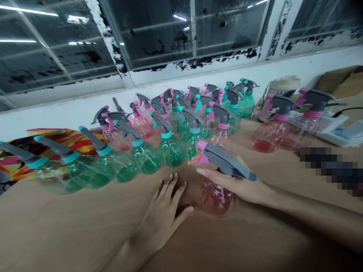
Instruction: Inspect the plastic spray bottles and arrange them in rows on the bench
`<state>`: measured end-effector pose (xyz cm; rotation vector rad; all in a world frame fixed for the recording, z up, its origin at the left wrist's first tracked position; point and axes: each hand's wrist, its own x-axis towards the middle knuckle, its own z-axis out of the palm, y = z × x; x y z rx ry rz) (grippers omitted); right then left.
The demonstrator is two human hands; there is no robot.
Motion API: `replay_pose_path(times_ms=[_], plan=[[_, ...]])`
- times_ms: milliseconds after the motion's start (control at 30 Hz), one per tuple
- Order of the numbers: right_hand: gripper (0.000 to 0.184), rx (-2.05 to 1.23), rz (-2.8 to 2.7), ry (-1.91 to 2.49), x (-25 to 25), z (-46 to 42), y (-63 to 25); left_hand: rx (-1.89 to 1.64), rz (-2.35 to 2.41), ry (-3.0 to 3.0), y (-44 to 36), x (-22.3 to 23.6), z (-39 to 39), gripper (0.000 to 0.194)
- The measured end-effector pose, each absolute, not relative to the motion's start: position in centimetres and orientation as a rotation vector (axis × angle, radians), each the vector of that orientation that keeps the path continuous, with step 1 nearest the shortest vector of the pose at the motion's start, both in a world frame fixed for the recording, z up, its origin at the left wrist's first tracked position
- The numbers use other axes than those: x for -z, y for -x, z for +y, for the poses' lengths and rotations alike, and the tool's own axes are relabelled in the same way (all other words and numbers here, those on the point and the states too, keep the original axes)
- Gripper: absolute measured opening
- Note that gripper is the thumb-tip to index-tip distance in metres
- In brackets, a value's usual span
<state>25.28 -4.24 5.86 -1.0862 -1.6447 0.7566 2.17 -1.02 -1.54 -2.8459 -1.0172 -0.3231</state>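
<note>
My right hand [227, 179] is wrapped round the neck of a pink spray bottle [217, 200] with a grey and pink trigger head. This bottle stands at or just above the table, close to me; its contact with the surface is hard to make out. To its left, my left hand [167, 211] lies flat on the brown tabletop [85, 230], fingers spread and holding nothing. Beyond both hands, green spray bottles [146, 158] with teal collars form a slanting row. Behind them more green and pink spray bottles [143, 124] crowd together, partly hiding one another.
Two pink spray bottles [269, 134] stand apart on the right, before a large pale container [285, 85]. A white power strip [340, 130] and a cardboard box [340, 81] are farther right. Red and yellow patterned material [62, 136] lies at left, below windows [184, 30].
</note>
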Motion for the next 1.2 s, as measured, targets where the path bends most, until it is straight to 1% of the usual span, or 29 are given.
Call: replay_pose_path(times_ms=[233,433,600,633,733,767,900,1067,1200], plan=[[0.016,-0.636,-1.694,1.065,-6.09,-4.21,-25.33,0.309,-1.008,2.843,-2.36,1.25,-1.07,0.057],[0.019,-0.536,-1.687,1.06,-6.35,-4.42,-25.32,0.34,-0.99,2.822,-2.28,1.43,-1.04,0.056],[0.014,-0.684,-1.728,1.016,-6.25,-4.13,-25.42,0.354,-0.981,2.812,-2.14,1.66,-1.05,0.055],[0.014,-0.702,-1.727,1.026,-6.2,-4.08,-25.41,0.36,-0.984,2.809,-2.12,1.7,-1.04,0.055],[0.027,-0.7,-1.693,1.076,-6.02,-4.03,-25.29,0.357,-1.0,2.82,-2.13,1.73,-1.01,0.056],[0.028,-0.691,-1.684,1.073,-5.96,-4.05,-25.24,0.352,-1.005,2.826,-2.14,1.71,-1.01,0.056],[0.005,-0.62,-1.673,1.021,-5.95,-4.13,-25.13,0.336,-1.005,2.84,-2.21,1.53,-1.04,0.056],[0.012,-0.573,-1.674,0.994,-6.3,-4.04,-25.08,0.335,-1.0,2.838,-2.25,1.46,-1.01,0.055],[0.019,-0.638,-1.656,0.98,-6.37,-4.13,-25.06,0.326,-1.008,2.843,-2.25,1.47,-0.99,0.055]])
